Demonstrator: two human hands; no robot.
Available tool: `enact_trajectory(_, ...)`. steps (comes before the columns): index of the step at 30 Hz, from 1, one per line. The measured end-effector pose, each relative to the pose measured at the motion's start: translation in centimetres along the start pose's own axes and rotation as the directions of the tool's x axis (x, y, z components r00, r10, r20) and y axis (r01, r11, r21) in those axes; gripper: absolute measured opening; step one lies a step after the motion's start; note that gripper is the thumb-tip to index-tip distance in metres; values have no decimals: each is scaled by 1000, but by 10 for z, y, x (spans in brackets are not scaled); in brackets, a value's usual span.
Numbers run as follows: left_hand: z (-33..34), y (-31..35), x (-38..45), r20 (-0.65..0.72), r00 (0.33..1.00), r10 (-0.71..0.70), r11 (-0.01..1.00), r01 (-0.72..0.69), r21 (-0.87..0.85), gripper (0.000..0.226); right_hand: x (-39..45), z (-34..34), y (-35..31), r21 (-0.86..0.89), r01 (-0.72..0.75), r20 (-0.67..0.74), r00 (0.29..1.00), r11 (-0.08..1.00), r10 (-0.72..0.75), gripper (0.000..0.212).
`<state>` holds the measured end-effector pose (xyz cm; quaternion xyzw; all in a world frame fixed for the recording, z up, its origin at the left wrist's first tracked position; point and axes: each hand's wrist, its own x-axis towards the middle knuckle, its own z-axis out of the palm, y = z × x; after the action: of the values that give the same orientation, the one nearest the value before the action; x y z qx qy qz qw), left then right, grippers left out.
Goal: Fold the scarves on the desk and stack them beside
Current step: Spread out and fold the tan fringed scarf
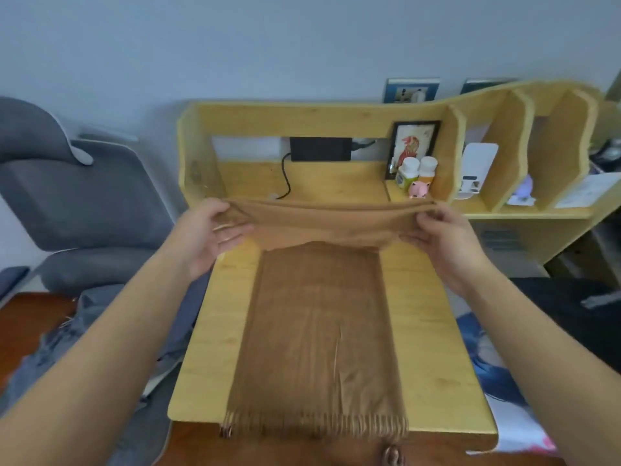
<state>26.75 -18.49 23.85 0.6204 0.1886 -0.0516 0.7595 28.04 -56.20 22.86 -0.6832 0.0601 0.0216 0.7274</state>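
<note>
A brown fringed scarf (319, 331) lies lengthwise down the middle of the light wooden desk (423, 331), its fringe at the near edge. Its far end is lifted off the desk and stretched taut as a fold. My left hand (211, 233) pinches the left end of that lifted fold. My right hand (440, 237) pinches the right end. Both hands hover above the desk's far half, about level with each other.
A wooden shelf unit (487, 136) at the back of the desk holds a framed picture (415, 146), two bottles (416, 173), a pink pig figure (418, 190) and a black box (319, 149) with a cable. A grey chair (77, 203) stands left; grey cloth (67, 338) lies beside it.
</note>
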Motion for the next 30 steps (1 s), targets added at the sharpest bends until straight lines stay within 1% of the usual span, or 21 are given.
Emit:
enact_trajectory(2,-21,-55,-16,-4,992,-129,992,129,-13,24,-30,-7,50,-30,-115,23,993,993,115,18)
enact_trajectory(4,-34,-105,-30,-42,967,-249,968,250,14,22,-51,-12,96,-63,-248,50,967,967,251,19)
enact_trajectory(6,-43,-150,-40,-98,923,-371,922,379,78,21,-64,-16,136,-125,-359,50,929,925,368,19)
enact_trajectory(7,-46,-167,-44,-126,895,-428,892,441,99,20,-68,-17,152,-150,-415,20,906,897,422,19)
enact_trajectory(9,-45,-187,-46,-159,853,-497,854,513,82,18,-70,-13,171,-168,-499,-52,866,850,498,18)
enact_trajectory(12,-31,-176,-33,-178,826,-534,842,539,-23,34,-49,3,164,-189,-590,-86,806,785,585,15)
enact_trajectory(14,-18,-148,-12,-168,846,-507,859,511,-16,41,-18,15,139,-125,-623,-125,782,772,610,15)
enact_trajectory(15,-10,-129,1,-151,871,-468,882,471,-13,43,3,21,120,-58,-604,-126,794,795,594,15)
enact_trajectory(17,5,-85,27,-124,933,-338,941,336,-41,44,40,31,81,105,-478,-105,867,872,488,20)
enact_trajectory(19,18,-42,38,-149,973,-177,984,169,-64,41,66,32,44,242,-283,-100,944,928,314,29)
enact_trajectory(21,27,-14,30,-166,986,-11,1000,15,24,26,66,29,17,270,-138,-112,978,953,173,40)
enact_trajectory(22,29,-8,21,-176,983,59,996,-46,78,19,57,26,12,250,-101,-117,984,963,134,44)
enact_trajectory(23,27,-10,10,-198,975,105,989,-81,127,14,43,23,15,202,-76,-123,987,976,103,39)
enact_trajectory(24,23,-16,-1,-223,966,131,982,-95,166,12,28,18,25,149,-61,-121,989,987,79,29)
enact_trajectory(25,16,-32,-9,-242,961,131,975,-81,206,12,14,13,42,120,-64,-114,990,991,78,22)
enact_trajectory(26,9,-50,-15,-253,961,114,972,-55,228,12,1,8,62,128,-76,-104,991,989,89,18)
enact_trajectory(27,2,-70,-20,-255,963,89,968,-23,249,12,-9,3,84,160,-113,-111,985,981,131,15)
enact_trajectory(29,-6,-111,-21,-239,971,-9,962,74,263,12,-25,-4,127,234,-222,-161,951,947,263,24)
enact_trajectory(30,-8,-133,-21,-224,970,-92,957,148,248,10,-28,-7,149,229,-292,-163,929,929,332,27)
